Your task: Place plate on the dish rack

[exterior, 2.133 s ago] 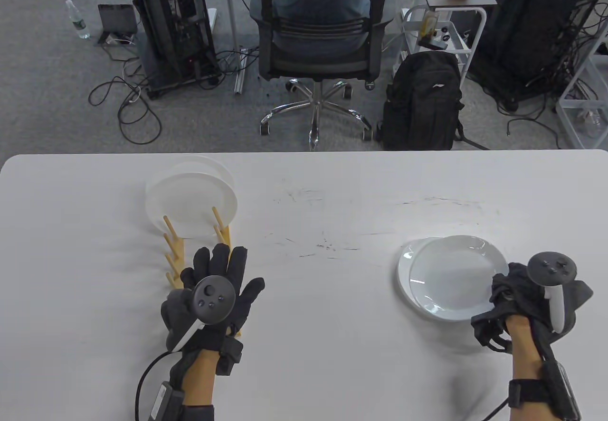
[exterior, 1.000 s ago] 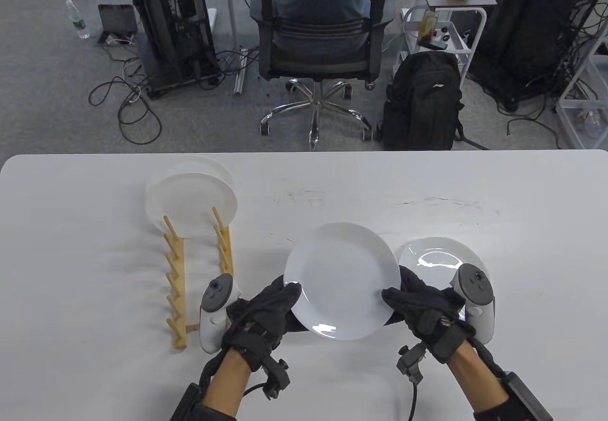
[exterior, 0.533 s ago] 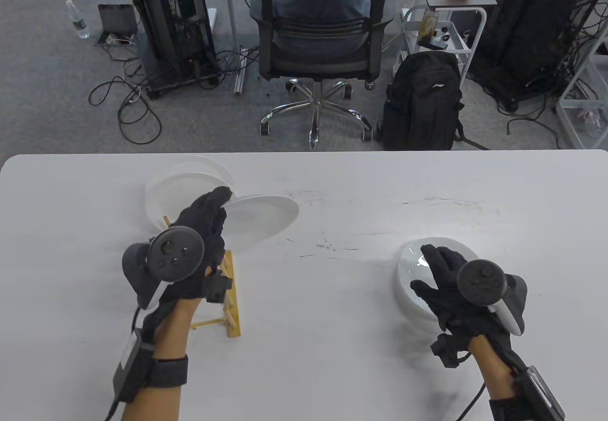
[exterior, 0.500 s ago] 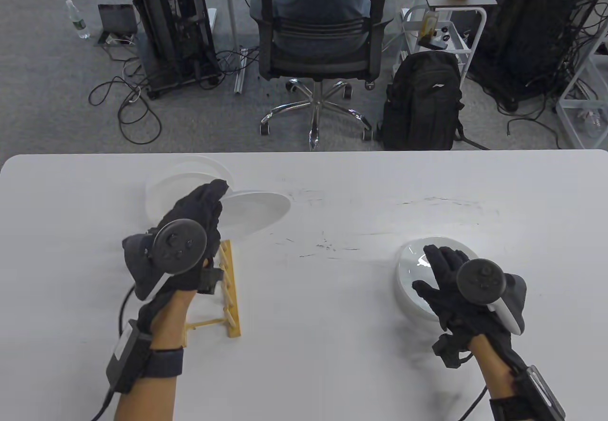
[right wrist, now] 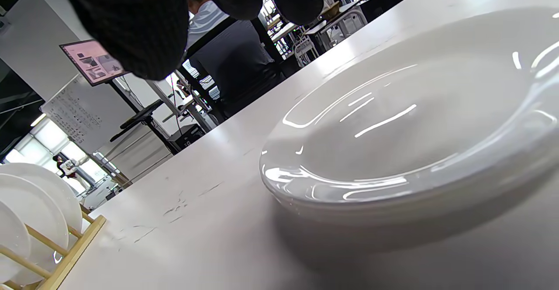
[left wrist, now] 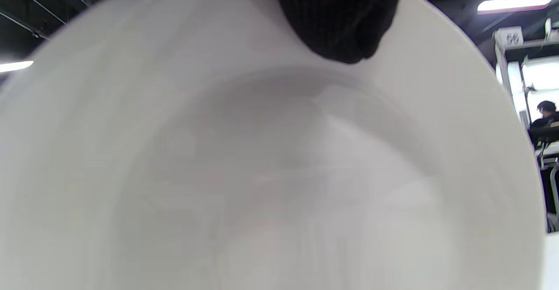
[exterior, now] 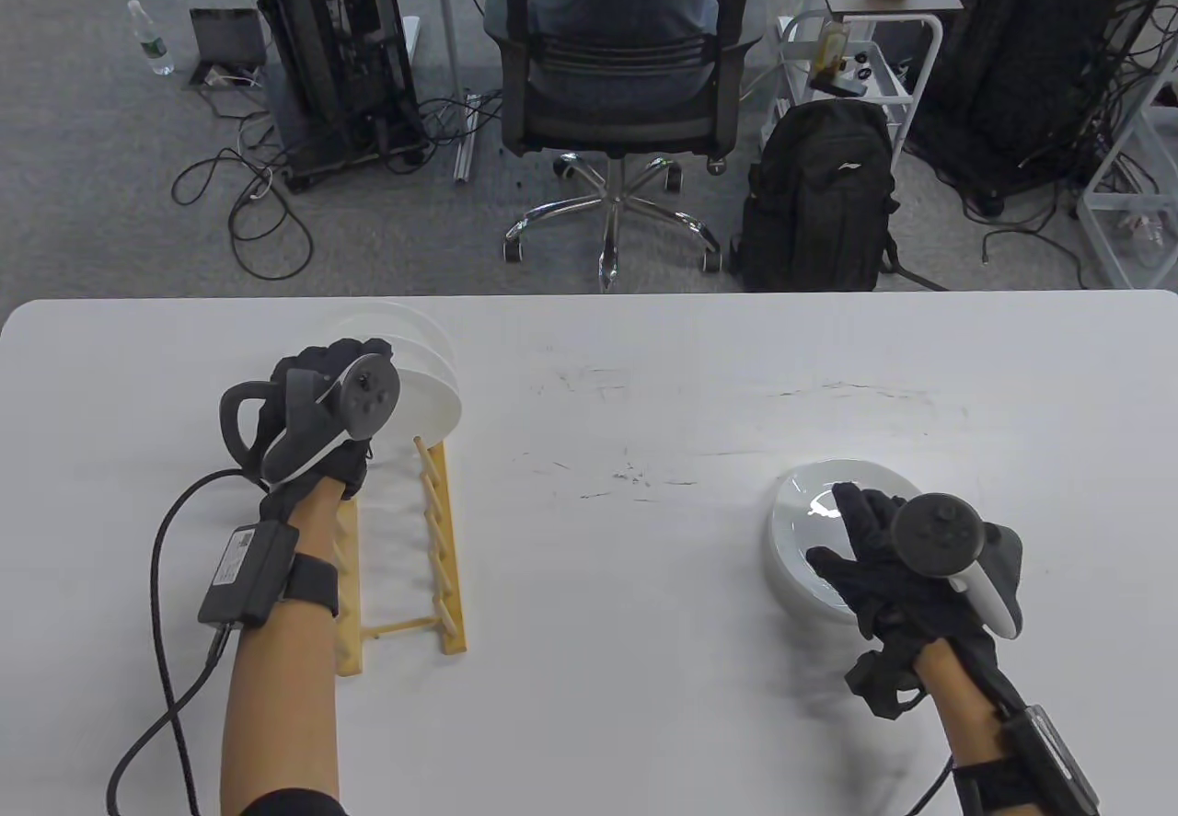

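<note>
1. Left hand (exterior: 313, 420): sat at centre left of the table view, over the far end of the dish rack (exterior: 440, 547). In the left wrist view a gloved fingertip (left wrist: 338, 23) hung from the top edge and lay on the face of a white plate (left wrist: 270, 163) that filled nearly the whole frame. The hand held this plate; how far the fingers curled round its rim could not be told.

2. Plate, held: in the table view its right edge (exterior: 434, 402) showed past the tracker, upright among the rack's far pegs. Whether it was fully seated in a slot could not be told.

3. Racked plates (exterior: 419, 333): white, standing on edge just behind the held plate, at the rack's far end. In the right wrist view they showed at lower left (right wrist: 30, 224) with the rack's wooden rail (right wrist: 72, 255).

4. Right hand (exterior: 883, 558): lower right of the table view, fingers spread fairly wide and flat, lying over the near right part of the remaining plate (exterior: 810, 531). In the right wrist view the fingertips (right wrist: 131, 28) hung from the top edge, apart from that plate (right wrist: 406, 128) below; it held nothing.

5. Remaining plate: lay flat on the white table (exterior: 644, 623), right of centre, well apart from the rack.
</note>
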Available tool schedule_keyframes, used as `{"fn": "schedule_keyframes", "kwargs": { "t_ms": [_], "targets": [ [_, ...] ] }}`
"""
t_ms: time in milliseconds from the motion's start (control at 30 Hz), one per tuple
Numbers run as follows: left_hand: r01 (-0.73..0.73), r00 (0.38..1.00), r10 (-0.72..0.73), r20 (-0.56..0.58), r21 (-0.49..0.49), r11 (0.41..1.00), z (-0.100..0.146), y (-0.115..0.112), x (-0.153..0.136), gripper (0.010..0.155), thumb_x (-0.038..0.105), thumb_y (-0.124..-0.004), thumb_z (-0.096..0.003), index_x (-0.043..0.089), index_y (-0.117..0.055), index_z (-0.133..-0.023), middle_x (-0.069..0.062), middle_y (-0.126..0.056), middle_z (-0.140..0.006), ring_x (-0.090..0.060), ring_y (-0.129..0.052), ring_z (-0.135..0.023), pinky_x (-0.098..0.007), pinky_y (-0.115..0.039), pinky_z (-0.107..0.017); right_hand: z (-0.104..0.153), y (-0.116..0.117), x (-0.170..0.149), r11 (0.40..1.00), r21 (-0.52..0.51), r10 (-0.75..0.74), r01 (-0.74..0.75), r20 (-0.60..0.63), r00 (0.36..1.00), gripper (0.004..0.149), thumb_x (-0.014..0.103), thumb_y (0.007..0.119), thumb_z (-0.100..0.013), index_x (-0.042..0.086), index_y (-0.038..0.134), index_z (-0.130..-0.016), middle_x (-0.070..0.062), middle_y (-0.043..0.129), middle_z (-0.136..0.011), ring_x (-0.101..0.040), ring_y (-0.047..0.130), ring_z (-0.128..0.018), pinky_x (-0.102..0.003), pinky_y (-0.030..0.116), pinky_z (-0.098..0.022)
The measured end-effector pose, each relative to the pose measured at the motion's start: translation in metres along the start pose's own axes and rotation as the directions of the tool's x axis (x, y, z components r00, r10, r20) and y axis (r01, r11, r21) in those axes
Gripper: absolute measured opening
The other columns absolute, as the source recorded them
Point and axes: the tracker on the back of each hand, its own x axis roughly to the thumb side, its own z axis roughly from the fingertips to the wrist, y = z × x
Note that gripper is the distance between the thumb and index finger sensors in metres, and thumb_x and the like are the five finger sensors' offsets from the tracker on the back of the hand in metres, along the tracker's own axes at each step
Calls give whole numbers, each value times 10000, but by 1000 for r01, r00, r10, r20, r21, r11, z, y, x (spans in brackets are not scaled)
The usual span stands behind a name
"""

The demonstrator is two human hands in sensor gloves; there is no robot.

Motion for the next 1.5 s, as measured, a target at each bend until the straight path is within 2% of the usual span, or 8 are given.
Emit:
{"fn": "schedule_keyframes", "kwargs": {
  "t_ms": [233, 367, 467, 767, 1033, 1333, 1400, 1500],
  "targets": [
    [25, 999, -27, -21, -94, 995, -6, -24, -2, 445, 276, -815, -435, 325, -899, -869, -13, -984, -886, -349, -1035, -759, -549, -824, -575, -2, 1, -3, 1000, 15, -5, 5, -18, 1000, 774, 398, 738, -511, 114, 329, -1103, -224, 273, -1161, -600, 182, -1018, -769, 225, -677],
    [31, 996, -46, -73, -200, 979, -10, -21, -6, 516, 304, -756, -499, 299, -745, -1015, -48, -865, -1018, -399, -942, -874, -573, -771, -625, -3, 3, -4, 1000, 24, -3, 4, -30, 1000, 776, 396, 737, -510, 104, 329, -1102, -231, 265, -1158, -605, 173, -1013, -768, 219, -677],
    [-32, 992, 7, -124, -202, 979, -3, -8, -10, 587, 391, -721, -510, 268, -653, -1080, -106, -767, -1087, -454, -860, -932, -605, -720, -651, -3, 3, -5, 1000, 27, -13, 14, -38, 999, 771, 393, 735, -512, 101, 332, -1102, -234, 261, -1157, -609, 171, -1009, -769, 217, -676],
    [-246, 966, 234, -110, -108, 963, 78, 45, 26, 705, 539, -667, -517, 242, -544, -1145, -162, -534, -1201, -576, -565, -1067, -731, -501, -707, -3, 4, -4, 999, 46, -10, 12, -44, 999, 796, 397, 730, -513, 70, 299, -1096, -253, 227, -1148, -616, 155, -1001, -769, 206, -672],
    [-401, 916, 394, -82, -99, 911, 140, 22, 87, 794, 644, -646, -493, 242, -503, -1163, -163, -517, -1210, -582, -525, -1082, -750, -468, -709, -4, 4, -4, 998, 57, 1, 2, -52, 999, 795, 401, 728, -514, 60, 304, -1094, -256, 222, -1145, -614, 155, -1001, -768, 209, -672],
    [-390, 920, 392, -6, -102, 915, 147, -5, 102, 782, 639, -649, -485, 240, -527, -1145, -151, -552, -1191, -568, -559, -1070, -741, -493, -701, -10, -5, -30, 984, -15, 162, -180, -370, 915, 791, 389, 772, -493, 44, 379, -1088, -277, 341, -1134, -648, 445, -964, -729, 422, -684],
    [-394, 918, 397, -5, -127, 910, 147, -8, 102, 779, 635, -650, -486, 237, -530, -1144, -153, -552, -1189, -568, -558, -1069, -740, -494, -700, -14, -5, -44, 975, -8, 196, -224, -449, 872, 901, 420, 763, -495, 39, 186, -1073, -285, 237, -1122, -610, 468, -963, -702, 456, -685],
    [-403, 914, 405, -14, -145, 904, 147, -12, 101, 777, 634, -649, -486, 239, -528, -1144, -155, -551, -1190, -571, -555, -1069, -741, -492, -700, -19, -4, -61, 960, 25, 246, -278, -544, 802, 934, 466, 742, -491, 17, 153, -1060, -298, 313, -1092, -554, 635, -867, -650, 563, -641]
  ]
}}
